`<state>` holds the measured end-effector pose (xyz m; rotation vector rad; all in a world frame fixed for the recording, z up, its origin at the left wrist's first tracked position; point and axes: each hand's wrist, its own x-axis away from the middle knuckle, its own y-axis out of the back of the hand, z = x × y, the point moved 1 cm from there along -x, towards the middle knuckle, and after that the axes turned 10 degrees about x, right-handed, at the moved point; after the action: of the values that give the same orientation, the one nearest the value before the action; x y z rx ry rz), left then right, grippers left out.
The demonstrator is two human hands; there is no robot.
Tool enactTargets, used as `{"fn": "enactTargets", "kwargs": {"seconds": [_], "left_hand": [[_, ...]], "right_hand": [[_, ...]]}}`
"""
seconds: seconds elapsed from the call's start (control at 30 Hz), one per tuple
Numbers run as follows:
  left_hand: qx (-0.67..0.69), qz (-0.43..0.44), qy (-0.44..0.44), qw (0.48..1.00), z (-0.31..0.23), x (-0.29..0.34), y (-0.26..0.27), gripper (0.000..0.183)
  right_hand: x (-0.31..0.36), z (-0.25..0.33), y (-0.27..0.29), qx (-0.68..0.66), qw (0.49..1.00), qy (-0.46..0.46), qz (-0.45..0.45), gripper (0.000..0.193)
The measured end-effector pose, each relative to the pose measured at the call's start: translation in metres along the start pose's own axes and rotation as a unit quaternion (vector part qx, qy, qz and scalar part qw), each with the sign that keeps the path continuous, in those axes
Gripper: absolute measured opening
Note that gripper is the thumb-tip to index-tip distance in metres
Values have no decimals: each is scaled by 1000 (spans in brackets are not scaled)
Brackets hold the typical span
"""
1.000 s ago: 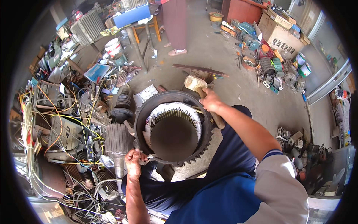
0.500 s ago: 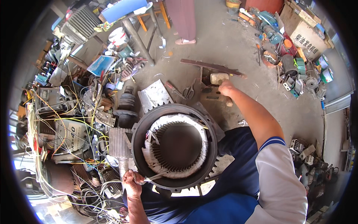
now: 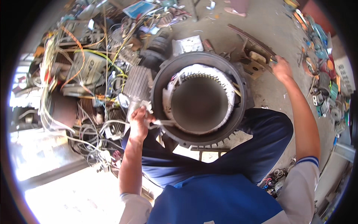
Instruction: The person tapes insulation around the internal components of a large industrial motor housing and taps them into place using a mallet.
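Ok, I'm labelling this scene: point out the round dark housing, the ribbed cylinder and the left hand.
Round dark housing (image 3: 158,98), head view: left side of its wall.
Ribbed cylinder (image 3: 137,83), head view: middle of its grooved side.
Left hand (image 3: 138,124), head view: middle of the hand.

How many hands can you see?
2. The left hand is beside the round motor, holding a pale strip. The right hand is farther out, near the mallet. Another person's foot shows, but their hands are out of view.
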<state>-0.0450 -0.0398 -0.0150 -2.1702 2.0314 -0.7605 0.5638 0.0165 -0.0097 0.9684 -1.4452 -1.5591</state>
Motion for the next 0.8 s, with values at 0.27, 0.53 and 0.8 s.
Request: {"fn": "enactTargets", "kwargs": {"seconds": [0.27,0.53,0.8], "left_hand": [[-360,17,-105,927,-24,20,42,36],[-618,104,-26,779,-58,-34,55,36],[-510,78,-73,854,-33,-111,54,60]], "right_hand": [[119,73,32,-129,988,87,-10,46],[142,120,-41,-183,977,-87,65,76],[149,107,-65,-74,992,-96,-25,61]]}}
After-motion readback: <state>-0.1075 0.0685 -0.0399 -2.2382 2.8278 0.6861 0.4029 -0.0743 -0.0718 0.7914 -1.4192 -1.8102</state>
